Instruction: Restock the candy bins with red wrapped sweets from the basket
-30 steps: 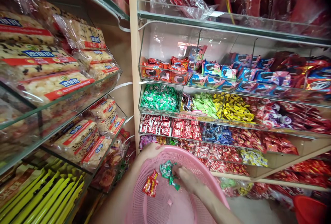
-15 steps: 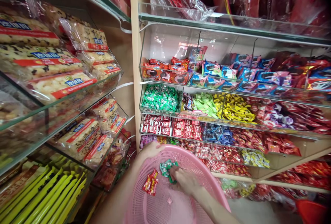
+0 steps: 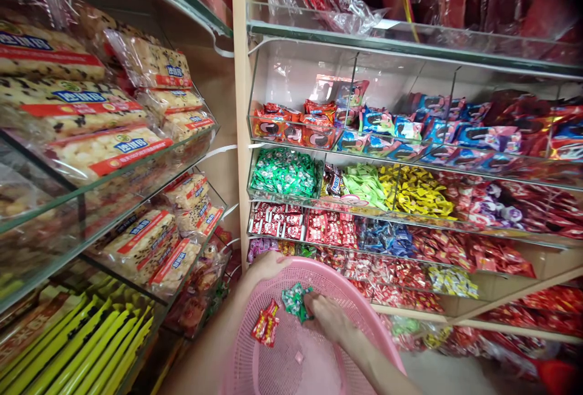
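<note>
A pink plastic basket [image 3: 380,316] with perforated sides fills the lower middle of the view. My left hand [image 3: 268,266] is closed over its far left rim. Inside the basket, my right hand [image 3: 330,317] is at the right edge of a small pile of green-wrapped candies [image 3: 295,301]. Its fingers are curled down against them, and the fingertips are partly hidden behind the hand. To the left of that pile lie a few red-and-yellow wrapped candies [image 3: 266,323] on the basket's inner side.
Beyond the basket, glass shelf bins hold green candies [image 3: 285,173], yellow-wrapped candies [image 3: 416,191] and blue-wrapped candies [image 3: 387,237]. Packaged puffed-rice bars [image 3: 136,237] fill slanted shelves close on the left. A wooden post [image 3: 241,109] stands between the two shelf units.
My right hand has shifted slightly right, showing more of the green-wrapped candies. My left hand stays on the rim. The view has turned a little.
</note>
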A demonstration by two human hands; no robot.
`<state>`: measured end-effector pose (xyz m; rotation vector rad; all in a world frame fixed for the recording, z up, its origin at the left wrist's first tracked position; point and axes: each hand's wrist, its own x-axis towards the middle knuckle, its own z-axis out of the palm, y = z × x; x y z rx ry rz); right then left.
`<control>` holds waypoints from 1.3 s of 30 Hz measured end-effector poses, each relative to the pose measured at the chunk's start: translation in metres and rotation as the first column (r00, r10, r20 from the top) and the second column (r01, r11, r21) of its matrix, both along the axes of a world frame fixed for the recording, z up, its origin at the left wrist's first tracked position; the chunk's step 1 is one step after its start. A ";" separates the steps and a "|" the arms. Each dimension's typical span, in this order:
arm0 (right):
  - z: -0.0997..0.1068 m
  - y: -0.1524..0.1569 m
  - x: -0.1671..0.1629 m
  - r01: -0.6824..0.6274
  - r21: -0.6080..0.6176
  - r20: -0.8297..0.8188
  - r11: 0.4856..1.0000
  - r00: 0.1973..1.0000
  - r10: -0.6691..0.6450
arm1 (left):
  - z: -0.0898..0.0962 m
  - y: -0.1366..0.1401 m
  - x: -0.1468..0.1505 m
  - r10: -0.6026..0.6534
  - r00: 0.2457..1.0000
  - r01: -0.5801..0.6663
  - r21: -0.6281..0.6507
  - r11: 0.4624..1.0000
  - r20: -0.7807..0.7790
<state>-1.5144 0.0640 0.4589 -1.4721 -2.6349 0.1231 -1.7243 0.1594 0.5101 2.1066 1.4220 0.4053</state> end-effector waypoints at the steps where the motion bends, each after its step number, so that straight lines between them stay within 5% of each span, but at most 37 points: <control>1: 0.000 0.000 -0.001 0.008 -0.001 0.000 1.000 1.000 -0.008 | 0.000 0.000 0.000 -0.002 1.000 0.002 -0.001 1.000 0.002; 19: 0.011 0.017 -0.027 0.211 0.015 -0.029 0.977 0.977 -0.211 | 0.003 0.002 -0.003 0.005 1.000 -0.005 0.016 1.000 -0.011; 39: 0.027 0.020 -0.032 0.197 0.030 -0.022 0.980 0.980 -0.196 | 0.007 0.004 -0.004 0.032 0.997 -0.030 0.027 0.999 -0.070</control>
